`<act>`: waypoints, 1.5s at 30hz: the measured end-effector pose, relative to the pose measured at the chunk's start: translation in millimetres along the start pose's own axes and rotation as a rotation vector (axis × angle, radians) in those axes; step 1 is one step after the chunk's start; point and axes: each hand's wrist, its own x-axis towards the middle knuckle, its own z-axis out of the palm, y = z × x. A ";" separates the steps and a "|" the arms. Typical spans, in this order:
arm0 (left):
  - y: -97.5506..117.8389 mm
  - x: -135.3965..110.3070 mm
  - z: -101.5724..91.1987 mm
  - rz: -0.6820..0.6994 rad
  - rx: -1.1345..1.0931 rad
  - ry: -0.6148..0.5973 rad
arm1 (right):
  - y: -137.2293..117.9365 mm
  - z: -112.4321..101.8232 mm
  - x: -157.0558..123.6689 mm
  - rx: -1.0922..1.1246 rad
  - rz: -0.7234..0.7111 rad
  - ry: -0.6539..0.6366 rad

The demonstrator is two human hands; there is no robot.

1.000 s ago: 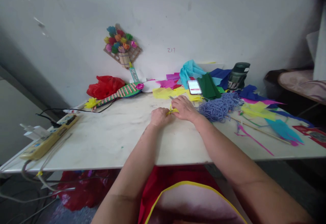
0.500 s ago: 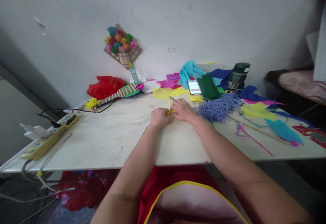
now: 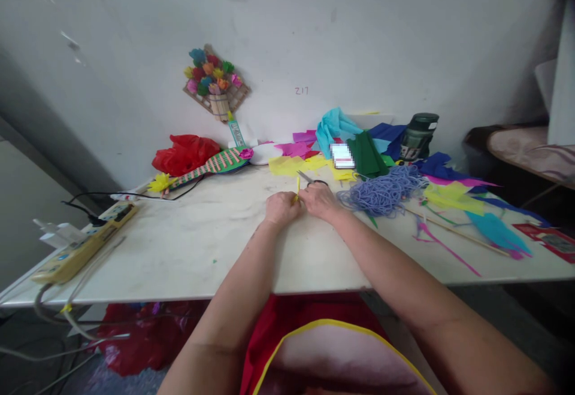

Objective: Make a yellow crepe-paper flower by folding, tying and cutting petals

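Observation:
Both my hands rest on the white table (image 3: 193, 245) near its middle. My left hand (image 3: 279, 208) is closed in a loose fist around the lower end of a small yellow paper piece (image 3: 297, 187) that sticks up between the hands. My right hand (image 3: 317, 200) pinches the same yellow piece from the right. Scissors (image 3: 309, 179) lie on the table just beyond my right hand, apart from it. A heap of purple yarn (image 3: 381, 189) lies to the right of my right hand.
Coloured tissue paper sheets (image 3: 345, 137), a phone (image 3: 342, 155) and a dark green jar (image 3: 417, 135) crowd the back right. A red bag (image 3: 185, 152), a striped paper guitar (image 3: 211, 164) and a power strip (image 3: 81, 245) lie to the left. Thin sticks (image 3: 453, 230) lie at right.
My right hand has drawn in toward the left hand, uncovering the scissors behind it. The yellow piece now stands more upright between the fingers. The view shifted slightly.

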 end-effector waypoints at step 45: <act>-4.7 1.3 -4.3 0.033 0.039 -0.046 | 3.8 -4.1 2.6 0.068 0.189 -0.189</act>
